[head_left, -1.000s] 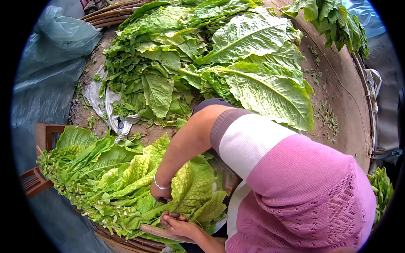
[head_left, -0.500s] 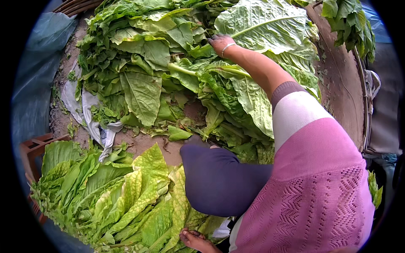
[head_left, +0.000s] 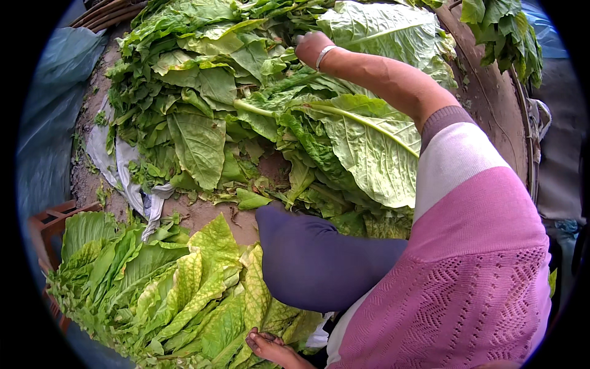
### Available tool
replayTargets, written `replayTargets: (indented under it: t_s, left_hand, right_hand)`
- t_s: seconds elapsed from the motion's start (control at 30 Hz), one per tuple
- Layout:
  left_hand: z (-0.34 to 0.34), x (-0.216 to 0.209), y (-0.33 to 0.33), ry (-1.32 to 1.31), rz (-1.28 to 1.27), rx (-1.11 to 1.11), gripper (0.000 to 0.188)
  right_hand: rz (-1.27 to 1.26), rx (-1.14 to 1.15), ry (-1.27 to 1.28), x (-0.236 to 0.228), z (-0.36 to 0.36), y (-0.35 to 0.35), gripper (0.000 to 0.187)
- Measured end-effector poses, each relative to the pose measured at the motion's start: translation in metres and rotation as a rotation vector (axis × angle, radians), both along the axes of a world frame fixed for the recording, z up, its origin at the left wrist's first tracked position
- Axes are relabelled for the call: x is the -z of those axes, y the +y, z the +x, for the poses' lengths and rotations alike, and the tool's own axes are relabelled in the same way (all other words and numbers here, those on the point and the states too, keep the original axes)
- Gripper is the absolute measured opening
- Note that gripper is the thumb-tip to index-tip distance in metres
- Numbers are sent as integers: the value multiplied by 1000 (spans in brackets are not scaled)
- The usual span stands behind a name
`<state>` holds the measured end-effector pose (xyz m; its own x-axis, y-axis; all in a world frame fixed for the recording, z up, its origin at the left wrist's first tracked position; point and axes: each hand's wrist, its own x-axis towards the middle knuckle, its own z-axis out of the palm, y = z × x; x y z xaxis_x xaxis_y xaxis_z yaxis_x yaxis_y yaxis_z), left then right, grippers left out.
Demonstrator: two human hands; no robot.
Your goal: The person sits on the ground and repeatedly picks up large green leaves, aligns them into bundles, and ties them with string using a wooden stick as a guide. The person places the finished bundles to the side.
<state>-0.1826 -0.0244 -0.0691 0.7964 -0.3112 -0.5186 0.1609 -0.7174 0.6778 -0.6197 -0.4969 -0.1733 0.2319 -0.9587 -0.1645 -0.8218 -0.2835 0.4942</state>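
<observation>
Large green leaves that look like tobacco lie in a deep heap [head_left: 196, 144] in front of me. My right hand [head_left: 313, 50], with a bracelet at the wrist, is at the far part of this heap. It is closed like a fist at the stem end of a broad pale tobacco leaf [head_left: 381, 27]; the fingertips are hidden. Another broad leaf [head_left: 369, 150] lies under my right forearm, its thick midrib showing. My left hand [head_left: 265, 345] is low in the picture, fingers curled, over a second pile of yellow-green leaves [head_left: 184, 295]. What it holds, if anything, does not show.
My bent knee [head_left: 326, 264] in dark trousers stands between the two piles. A brown crate [head_left: 52, 230] is at the left, near a strip of white cloth [head_left: 126, 163] and blue plastic sheeting [head_left: 52, 123]. More leaves [head_left: 507, 37] hang at the upper right.
My right hand has moved slightly left and farther away and is now a tighter fist, with the elbow bent more. My left hand has shifted a little left.
</observation>
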Motion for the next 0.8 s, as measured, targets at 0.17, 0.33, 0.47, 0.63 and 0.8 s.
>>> replayTargets:
  t_s: [0.17, 0.33, 0.47, 0.63, 0.8]
  left_hand:
    - [1, -4, 10, 9, -61, -21, 19]
    - [2, -8, 24, 1, -81, 5, 18]
    - [-3, -8, 30, 2, -104, -18, 17]
    - [-9, -16, 24, 39, -139, -28, 17]
    - [-6, -26, 54, 82, -249, -9, 18]
  right_hand:
    - [506, 141, 29, 4, 37, 71, 20]
    - [603, 419, -220, 31, 37, 115, 27]
    - [244, 529, -442, 32, 16, 117, 27]
    - [31, 343, -356, 50, 17, 148, 40]
    - [79, 401, -486, 26, 43, 120, 26]
